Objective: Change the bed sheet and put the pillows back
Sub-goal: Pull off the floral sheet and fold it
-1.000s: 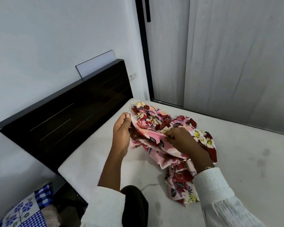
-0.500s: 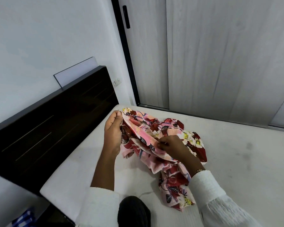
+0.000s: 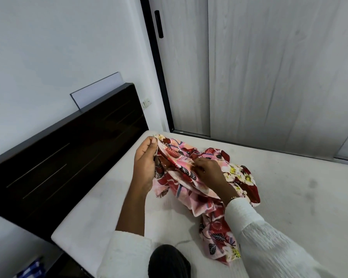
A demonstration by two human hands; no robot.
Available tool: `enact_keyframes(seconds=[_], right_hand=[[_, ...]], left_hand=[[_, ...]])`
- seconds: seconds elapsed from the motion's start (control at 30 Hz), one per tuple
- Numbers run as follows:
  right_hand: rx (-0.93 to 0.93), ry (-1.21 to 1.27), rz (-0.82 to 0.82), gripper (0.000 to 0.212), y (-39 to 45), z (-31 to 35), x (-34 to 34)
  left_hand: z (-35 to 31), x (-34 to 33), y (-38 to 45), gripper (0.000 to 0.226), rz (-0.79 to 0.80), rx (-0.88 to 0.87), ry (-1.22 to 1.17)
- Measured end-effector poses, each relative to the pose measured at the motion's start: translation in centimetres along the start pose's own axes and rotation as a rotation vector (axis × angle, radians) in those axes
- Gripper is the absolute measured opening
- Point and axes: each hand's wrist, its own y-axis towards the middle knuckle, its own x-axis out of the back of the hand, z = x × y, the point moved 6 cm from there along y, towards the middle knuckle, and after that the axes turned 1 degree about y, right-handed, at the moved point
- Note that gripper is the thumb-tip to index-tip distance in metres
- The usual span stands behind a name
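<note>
Left hand (image 3: 144, 165) grips the edge of the bunched floral sheet (image 3: 191, 177); right hand (image 3: 207, 171) pinches the same edge, above the bare mattress (image 3: 289, 197) beside the headboard (image 3: 68, 153).

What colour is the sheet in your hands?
Pink and dark red with flowers and leaves, seen in the head view: sheet.

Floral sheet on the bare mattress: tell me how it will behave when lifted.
The floral sheet is probably floppy: it lies bunched in folds, sagging between the left hand and right hand pinching its edge. Likely light, since fingertip pinches hold it up. Loose ends would probably trail across the mattress.
</note>
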Motion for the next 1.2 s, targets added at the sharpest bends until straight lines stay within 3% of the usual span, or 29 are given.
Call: enact_keyframes(seconds=[0.23,0.37,0.47,0.6,0.77,0.8,0.9,0.93,1.03,1.07,1.1,1.17,1.2], right_hand=[[-0.110,-0.150,-0.270,0.010,3.7,-0.5,4.8],[-0.125,-0.170,-0.368,0.016,8.0,1.2,11.8],[-0.107,-0.272,-0.450,0.020,11.4,3.8,18.5],[0.073,-0.365,-0.622,0.020,15.3,11.6,28.9],[0.268,-0.301,-1.083,0.023,15.6,24.2,41.7],[0.265,-0.305,-1.062,0.025,15.9,25.3,42.6],[0.148,-0.690,-0.693,0.026,17.8,26.4,42.9],[0.105,-0.726,-0.713,0.025,17.4,27.0,44.3],[0.175,-0.529,-1.074,0.027,14.4,30.4,49.1],[0.167,-0.455,-1.103,0.026,14.1,30.7,49.7],[0.133,-0.428,-1.016,0.024,14.2,30.8,49.5],[-0.064,-0.499,-0.628,0.025,15.8,28.5,47.1],[-0.133,-0.537,-0.550,0.028,15.7,27.4,46.6]], left_hand=[[-1.8,1.2,2.4,0.029,-0.055,-0.092,0.039],[-3.8,1.6,6.1,0.031,-0.168,-0.130,0.055],[-7.8,0.9,9.8,0.026,-0.243,-0.247,0.207],[-18.4,-0.8,13.1,0.031,-0.384,-0.449,0.389],[-35.7,-3.1,14.8,0.028,-0.377,-0.634,-0.016],[-37.3,-3.7,14.9,0.026,-0.366,-0.627,-0.017],[-40.0,-4.4,15.6,0.031,-0.318,-0.599,0.045],[-41.3,-4.6,14.9,0.032,-0.298,-0.619,0.002],[-47.0,-4.9,11.2,0.031,-0.385,-0.754,-0.027],[-48.3,-5.2,9.9,0.031,-0.410,-0.798,-0.082],[-48.5,-5.6,10.4,0.032,-0.382,-0.781,-0.064],[-46.0,-6.2,12.1,0.028,-0.265,-0.669,-0.020],[-44.4,-6.4,13.2,0.024,-0.201,-0.605,-0.005]])
